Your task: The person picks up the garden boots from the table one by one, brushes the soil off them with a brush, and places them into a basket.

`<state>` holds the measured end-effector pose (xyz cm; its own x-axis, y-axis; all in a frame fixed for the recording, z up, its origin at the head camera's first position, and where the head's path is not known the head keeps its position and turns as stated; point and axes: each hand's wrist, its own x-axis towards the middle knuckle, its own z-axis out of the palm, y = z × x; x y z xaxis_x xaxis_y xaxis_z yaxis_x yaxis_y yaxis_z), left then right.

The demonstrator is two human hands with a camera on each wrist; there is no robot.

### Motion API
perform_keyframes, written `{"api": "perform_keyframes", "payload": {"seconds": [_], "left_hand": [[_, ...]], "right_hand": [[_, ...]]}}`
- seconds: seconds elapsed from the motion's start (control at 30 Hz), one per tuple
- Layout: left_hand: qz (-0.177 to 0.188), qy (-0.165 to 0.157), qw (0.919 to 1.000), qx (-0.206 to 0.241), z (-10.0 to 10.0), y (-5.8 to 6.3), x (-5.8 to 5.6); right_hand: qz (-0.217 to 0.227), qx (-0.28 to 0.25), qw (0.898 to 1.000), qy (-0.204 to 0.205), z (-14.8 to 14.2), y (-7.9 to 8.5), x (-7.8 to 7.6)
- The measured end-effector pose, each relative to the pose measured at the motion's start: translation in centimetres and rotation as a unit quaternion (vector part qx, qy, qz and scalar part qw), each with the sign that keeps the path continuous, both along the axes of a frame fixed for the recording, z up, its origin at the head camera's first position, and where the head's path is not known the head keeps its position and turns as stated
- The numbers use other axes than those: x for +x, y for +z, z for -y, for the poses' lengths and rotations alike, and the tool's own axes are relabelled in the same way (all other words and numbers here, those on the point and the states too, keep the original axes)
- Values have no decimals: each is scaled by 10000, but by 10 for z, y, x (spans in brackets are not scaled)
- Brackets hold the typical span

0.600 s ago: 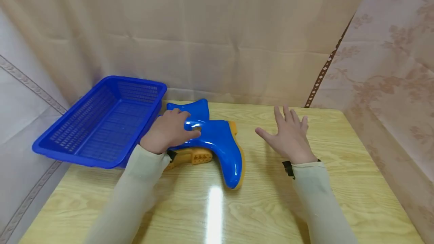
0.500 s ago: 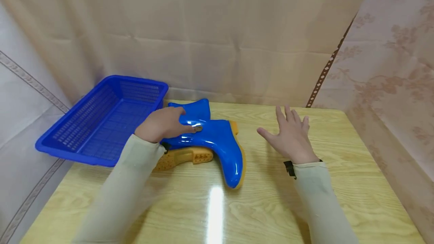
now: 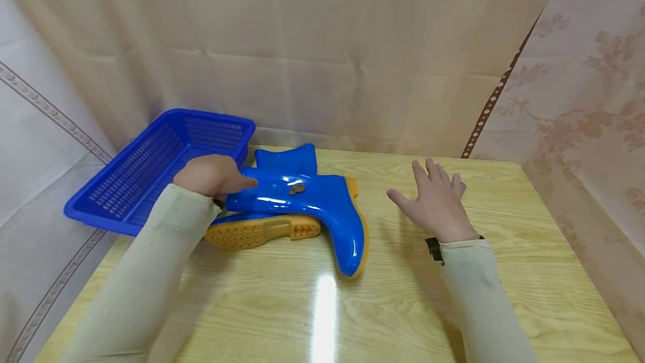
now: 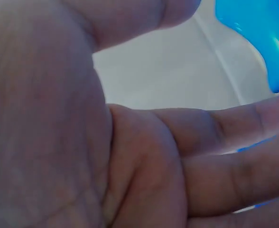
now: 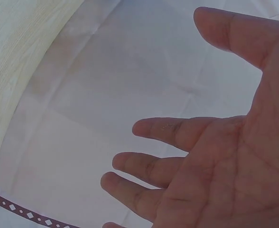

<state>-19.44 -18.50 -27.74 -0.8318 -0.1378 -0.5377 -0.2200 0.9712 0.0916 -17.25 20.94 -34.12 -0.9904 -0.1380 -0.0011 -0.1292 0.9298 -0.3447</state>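
Note:
Two blue rain boots with yellow soles lie on their sides, crossed on the table. The upper boot (image 3: 327,206) has its toe toward me and a small brown mark (image 3: 297,189) on its shaft. The lower boot (image 3: 262,231) shows its yellow sole; its shaft emerges behind the upper one. My left hand (image 3: 209,175) is over the top end of the upper boot, beside the basket. In the left wrist view its fingers (image 4: 225,128) extend with thumb apart, nothing between them. To the right of the boots, my right hand (image 3: 435,203) hovers with spread fingers, holding nothing.
A blue plastic basket (image 3: 103,186) with slotted walls stands at the left, close against the boots. A beige curtain (image 3: 322,60) hangs behind the wood-grain table (image 3: 403,307). Patterned cloth (image 3: 599,128) borders the right side.
My left hand has moved left off the boots' middle toward the basket, uncovering the brown mark and more of the yellow sole. The boots stay in place; the right hand is nearly still.

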Motion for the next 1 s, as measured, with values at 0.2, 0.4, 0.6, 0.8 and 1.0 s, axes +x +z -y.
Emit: {"api": "perform_keyframes", "payload": {"seconds": [0.2,0.4,0.6,0.8,1.0], "left_hand": [[116,14,9986,513,11,-22,-1],[-62,-268,9923,1212,25,-37,7],[-191,-571,9887,1375,25,-37,10],[-923,-174,9719,2156,29,-45,12],[-1938,1569,8640,4374,22,-68,25]], "right_hand": [[44,-23,10000,6,1,-1,-1],[39,-52,10000,-25,1,-2,-1],[102,-27,9999,-37,1,-3,-2],[105,10,9999,-33,1,-4,-2],[108,65,9999,-60,3,-4,-3]]}}
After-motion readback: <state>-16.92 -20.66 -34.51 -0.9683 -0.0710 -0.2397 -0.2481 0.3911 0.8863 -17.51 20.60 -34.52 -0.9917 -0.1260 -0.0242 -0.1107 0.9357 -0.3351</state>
